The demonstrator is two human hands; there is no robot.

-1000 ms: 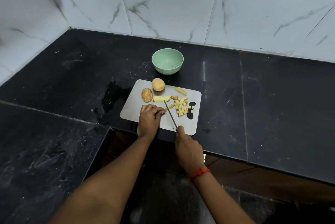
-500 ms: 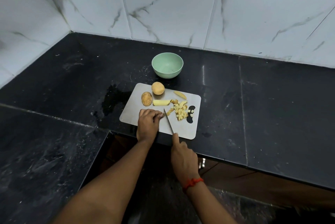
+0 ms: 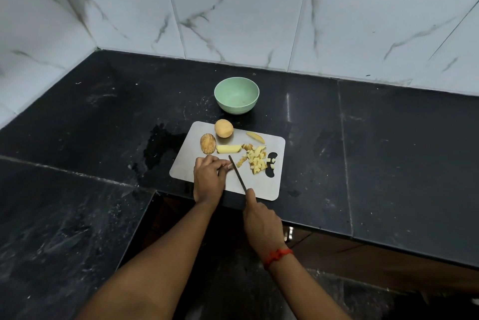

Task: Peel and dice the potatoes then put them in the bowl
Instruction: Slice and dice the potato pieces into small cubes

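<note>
On the board, which lies at the front edge of the dark bench, the potatoes are in pieces: a half with skin at the left, a round peeled one behind it, a peeled strip, a wedge and a heap of dice at the right. The green bowl stands just beyond the board with no potato in it.

The left hand has its fingers curled, tips bunched against the blade; I cannot tell whether a piece lies under them. The right hand is closed round the handle of the knife.

The step looks like dicing. To do it well, keep the left fingertips tucked back, let the blade ride beside the knuckles, and cut in even steps.

The strip's long axis runs left to right, along the board's far edge. The knife points away and slightly left, across that axis, which suits cross-cuts.
</note>
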